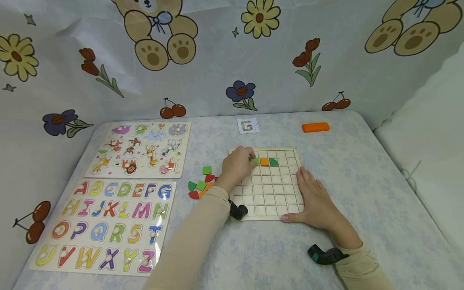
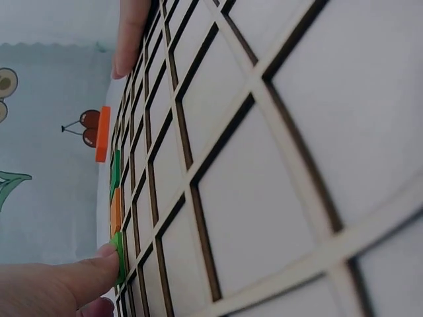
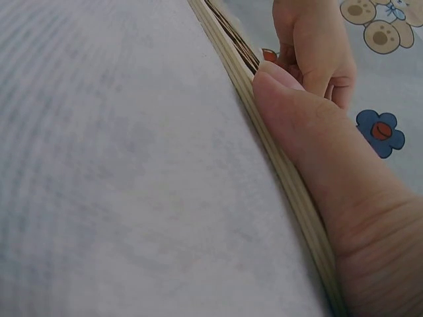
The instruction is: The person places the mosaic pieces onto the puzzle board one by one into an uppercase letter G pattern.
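My left hand (image 1: 237,166) reaches over the left part of a wooden grid board (image 1: 266,197) and pinches a light green tile (image 2: 119,257) at one of the upper cells. Right of that tile, an orange square tile (image 1: 264,162) and a dark green quarter-round tile (image 1: 273,162) lie in the same row. My right hand (image 1: 319,205) rests against the board's right side with fingers straight and the thumb (image 3: 284,99) at the near edge. Left of the board, partly hidden by the left forearm, is a loose group of red, green and orange tiles (image 1: 201,185).
Behind the board lies a small card (image 1: 248,125) with a coloured pattern on a grid. An orange bar-shaped block (image 1: 315,127) is at the back right. At the left lie an animal puzzle board (image 1: 141,155) and an alphabet puzzle board (image 1: 108,219).
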Action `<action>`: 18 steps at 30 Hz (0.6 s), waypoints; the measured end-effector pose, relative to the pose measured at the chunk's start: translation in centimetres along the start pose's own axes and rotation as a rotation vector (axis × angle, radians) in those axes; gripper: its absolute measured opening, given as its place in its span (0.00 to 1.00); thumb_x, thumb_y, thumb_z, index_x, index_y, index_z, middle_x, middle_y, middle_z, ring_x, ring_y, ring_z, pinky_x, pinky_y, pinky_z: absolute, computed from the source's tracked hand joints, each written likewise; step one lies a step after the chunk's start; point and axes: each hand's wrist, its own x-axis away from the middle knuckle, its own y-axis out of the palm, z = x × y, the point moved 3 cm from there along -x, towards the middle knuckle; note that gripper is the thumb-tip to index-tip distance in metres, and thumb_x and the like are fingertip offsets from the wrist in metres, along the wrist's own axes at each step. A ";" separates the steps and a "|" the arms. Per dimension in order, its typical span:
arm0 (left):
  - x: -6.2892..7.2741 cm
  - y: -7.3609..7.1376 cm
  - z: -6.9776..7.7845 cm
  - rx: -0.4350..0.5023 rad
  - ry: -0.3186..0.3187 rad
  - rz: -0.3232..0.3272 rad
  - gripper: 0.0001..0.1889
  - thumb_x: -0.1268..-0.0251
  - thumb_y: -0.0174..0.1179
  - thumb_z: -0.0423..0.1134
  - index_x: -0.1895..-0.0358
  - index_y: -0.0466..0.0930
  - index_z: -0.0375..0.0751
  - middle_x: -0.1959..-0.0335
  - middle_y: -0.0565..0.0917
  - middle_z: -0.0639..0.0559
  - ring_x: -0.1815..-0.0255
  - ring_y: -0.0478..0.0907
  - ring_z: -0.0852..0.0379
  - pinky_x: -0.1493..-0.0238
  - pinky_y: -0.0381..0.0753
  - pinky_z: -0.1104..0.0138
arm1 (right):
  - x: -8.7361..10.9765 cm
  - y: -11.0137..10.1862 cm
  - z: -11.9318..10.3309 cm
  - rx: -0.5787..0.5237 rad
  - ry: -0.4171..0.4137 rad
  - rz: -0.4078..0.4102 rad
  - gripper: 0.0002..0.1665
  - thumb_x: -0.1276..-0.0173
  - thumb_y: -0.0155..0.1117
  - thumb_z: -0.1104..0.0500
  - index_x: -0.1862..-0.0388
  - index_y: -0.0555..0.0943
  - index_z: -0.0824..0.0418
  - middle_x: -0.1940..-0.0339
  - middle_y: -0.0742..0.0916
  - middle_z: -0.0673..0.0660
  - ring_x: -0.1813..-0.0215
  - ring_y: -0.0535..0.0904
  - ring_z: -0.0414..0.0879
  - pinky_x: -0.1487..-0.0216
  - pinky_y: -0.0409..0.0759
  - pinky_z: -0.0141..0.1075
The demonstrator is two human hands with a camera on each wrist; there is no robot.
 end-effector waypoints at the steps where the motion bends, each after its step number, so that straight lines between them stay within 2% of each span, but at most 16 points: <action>1: 0.0 0.0 0.0 -0.002 0.000 -0.005 0.08 0.32 0.64 0.49 0.55 0.82 0.54 0.60 0.77 0.57 0.70 0.75 0.57 0.72 0.73 0.65 | 0.0 0.0 0.0 -0.001 0.000 -0.001 0.89 0.62 0.72 0.19 0.19 0.35 0.65 0.17 0.40 0.62 0.17 0.36 0.62 0.25 0.41 0.66; 6: 0.1 -0.1 0.0 -0.003 0.002 -0.011 0.08 0.31 0.63 0.49 0.54 0.84 0.54 0.55 0.81 0.56 0.68 0.77 0.57 0.72 0.74 0.65 | 0.0 0.0 -0.2 -0.003 0.003 -0.003 0.90 0.63 0.73 0.20 0.19 0.35 0.65 0.17 0.40 0.63 0.17 0.37 0.62 0.25 0.41 0.66; 13: 0.2 -0.3 -0.2 0.027 0.013 -0.013 0.11 0.31 0.63 0.47 0.49 0.88 0.55 0.46 0.86 0.60 0.53 0.85 0.57 0.70 0.78 0.66 | -0.1 0.0 -0.1 0.011 0.003 -0.002 0.90 0.63 0.72 0.19 0.19 0.35 0.65 0.17 0.40 0.62 0.17 0.37 0.62 0.25 0.41 0.66; 18: 0.8 -0.5 0.2 -0.048 0.044 -0.040 0.14 0.31 0.63 0.46 0.45 0.85 0.58 0.43 0.85 0.60 0.50 0.85 0.56 0.71 0.78 0.67 | -0.1 0.2 0.1 0.014 0.001 0.000 0.90 0.63 0.71 0.19 0.19 0.34 0.65 0.17 0.40 0.62 0.17 0.37 0.63 0.25 0.42 0.67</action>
